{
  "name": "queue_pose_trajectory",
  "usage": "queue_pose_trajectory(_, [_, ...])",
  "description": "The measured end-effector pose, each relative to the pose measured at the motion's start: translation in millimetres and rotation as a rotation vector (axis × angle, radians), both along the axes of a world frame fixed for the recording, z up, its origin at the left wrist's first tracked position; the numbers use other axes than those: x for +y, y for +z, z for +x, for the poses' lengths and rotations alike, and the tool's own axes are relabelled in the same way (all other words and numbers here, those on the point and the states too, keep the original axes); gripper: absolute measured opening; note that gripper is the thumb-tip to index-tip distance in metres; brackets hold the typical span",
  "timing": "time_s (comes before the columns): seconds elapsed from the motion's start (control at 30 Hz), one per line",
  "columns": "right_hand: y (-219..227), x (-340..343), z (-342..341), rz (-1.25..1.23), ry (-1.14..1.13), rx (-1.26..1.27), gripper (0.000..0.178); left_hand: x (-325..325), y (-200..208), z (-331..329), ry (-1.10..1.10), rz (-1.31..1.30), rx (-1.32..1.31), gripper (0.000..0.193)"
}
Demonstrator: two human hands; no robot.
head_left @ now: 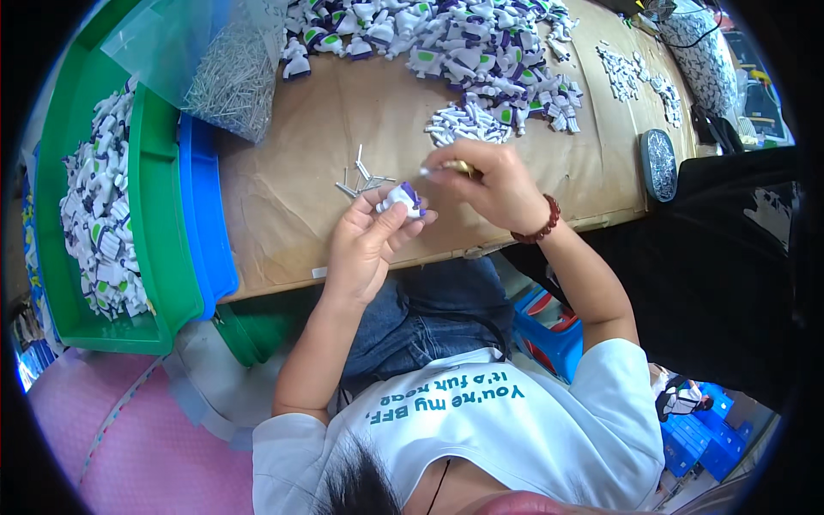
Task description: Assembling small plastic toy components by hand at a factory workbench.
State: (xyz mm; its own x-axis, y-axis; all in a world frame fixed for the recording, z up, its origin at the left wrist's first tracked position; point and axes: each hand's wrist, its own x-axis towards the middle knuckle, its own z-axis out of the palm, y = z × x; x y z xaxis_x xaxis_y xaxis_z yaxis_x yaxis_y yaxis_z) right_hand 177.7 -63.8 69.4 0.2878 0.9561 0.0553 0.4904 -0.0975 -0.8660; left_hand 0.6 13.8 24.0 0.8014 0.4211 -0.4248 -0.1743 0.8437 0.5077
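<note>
My left hand grips a small white toy body part with purple trim between thumb and fingers, above the table's near side. To its right, my right hand is closed in a pinch on a small white piece. A yellowish thing shows among the right fingers; its kind cannot be made out. Several thin metal pins lie loose just beyond my left hand. Short white pegs are heaped beyond my right hand.
Many white, purple and green toy parts cover the table's far side. At left, a green bin holds more, beside a blue bin. A clear bag of pins stands behind. An oval dark tray sits at the right edge.
</note>
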Motion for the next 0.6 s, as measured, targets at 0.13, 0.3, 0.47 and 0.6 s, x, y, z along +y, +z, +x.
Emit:
queue_pose_trajectory(0.13, [-9.3,-10.4,-9.6,-0.002,0.014,0.075,0.012,1.3,-0.6,0.2,-0.013,0.004,-0.001,0.023])
queue_pose_trajectory(0.3, [-11.3,-14.7,-13.0,-0.005,0.001,0.124,0.011,2.0,0.9,-1.4,-0.038,0.017,0.001,0.021])
queue_pose_trajectory(0.47, [-10.1,-18.1,-14.7,0.038,-0.008,0.187,0.012,2.1,3.1,-0.3,-0.089,-0.054,-0.005,0.022])
queue_pose_trajectory(0.6, [-11.4,-21.3,-14.8,0.058,-0.016,0.149,0.01,2.7,2.3,-0.9,-0.13,-0.171,0.005,0.024])
